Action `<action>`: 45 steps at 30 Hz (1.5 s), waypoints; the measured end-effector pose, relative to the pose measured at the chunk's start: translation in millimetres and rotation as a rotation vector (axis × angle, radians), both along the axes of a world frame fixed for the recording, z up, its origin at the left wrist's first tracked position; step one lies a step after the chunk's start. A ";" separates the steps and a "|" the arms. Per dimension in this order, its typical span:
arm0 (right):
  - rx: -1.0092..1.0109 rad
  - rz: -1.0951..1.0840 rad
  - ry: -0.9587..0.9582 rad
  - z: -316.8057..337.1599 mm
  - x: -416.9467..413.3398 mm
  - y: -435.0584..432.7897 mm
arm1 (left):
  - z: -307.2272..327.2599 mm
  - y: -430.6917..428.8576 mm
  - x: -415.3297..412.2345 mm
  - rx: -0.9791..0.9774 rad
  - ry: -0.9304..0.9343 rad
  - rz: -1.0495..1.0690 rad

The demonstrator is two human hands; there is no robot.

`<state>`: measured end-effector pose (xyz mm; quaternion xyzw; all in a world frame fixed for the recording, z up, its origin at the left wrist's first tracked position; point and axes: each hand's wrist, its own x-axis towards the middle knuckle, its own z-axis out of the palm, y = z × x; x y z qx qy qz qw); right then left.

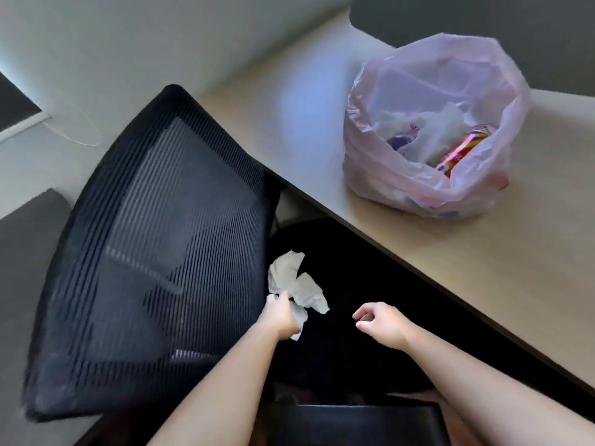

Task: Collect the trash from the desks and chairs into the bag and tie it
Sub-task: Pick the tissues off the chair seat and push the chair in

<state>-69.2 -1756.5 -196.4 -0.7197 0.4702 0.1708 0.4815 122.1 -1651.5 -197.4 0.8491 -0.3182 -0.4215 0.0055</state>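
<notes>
Over the dark chair seat (347, 284), the left hand (279, 317) has its fingers clamped on a crumpled white tissue (297, 286), a soft, creased wad that fans out above and to the right of the knuckles, with one limp corner hanging below the palm. Just left of those fingers rises the chair back (151, 252), a broad curved panel of black ribbed mesh. The right hand (383, 323) hangs apart from the tissue, empty, its fingers curled loosely inward with thumb and forefinger not quite meeting. Well beyond both hands, up and to the right, a thin, translucent pink plastic bag (431, 123) stands slumped and wrinkled on the smooth pale wood desk (483, 268), its mouth gaping. Inside lie crinkled white wrappers and a glossy red packet (463, 149).
</notes>
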 end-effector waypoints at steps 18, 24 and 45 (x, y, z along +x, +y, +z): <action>-0.085 0.345 0.043 -172.5 108.6 -16.4 | -180.4 -49.3 39.3 -0.128 -0.190 0.116; -0.196 0.168 -0.077 -163.5 82.4 -32.2 | -173.0 -53.6 35.9 -0.226 -0.142 0.432; -0.377 -0.394 -0.105 -162.3 24.8 -44.4 | -174.0 -75.8 43.4 -0.097 -0.175 -0.088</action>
